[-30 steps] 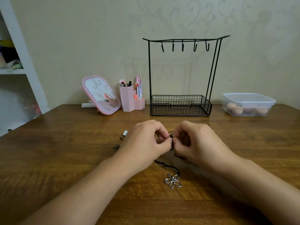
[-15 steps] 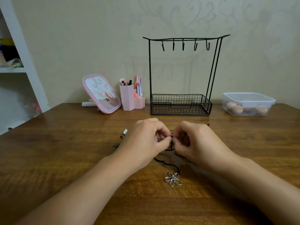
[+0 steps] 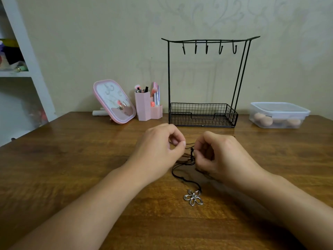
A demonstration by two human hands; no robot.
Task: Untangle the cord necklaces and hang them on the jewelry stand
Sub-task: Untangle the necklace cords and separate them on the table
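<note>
Right now both hands, left hand [image 3: 158,148] and right hand [image 3: 216,154], pinch the tangled black cord necklaces [image 3: 185,163] just above the wooden table [image 3: 72,159], flower pendant [image 3: 193,197] lying nearer; the wire jewelry stand [image 3: 203,78] stands behind.

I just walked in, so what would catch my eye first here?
Two hands, the left hand and the right hand, meet mid-table, pinching a tangle of dark cords. A silver flower pendant lies on the wood just below them. Behind stands a black wire jewelry stand, its hooks bare.
</note>
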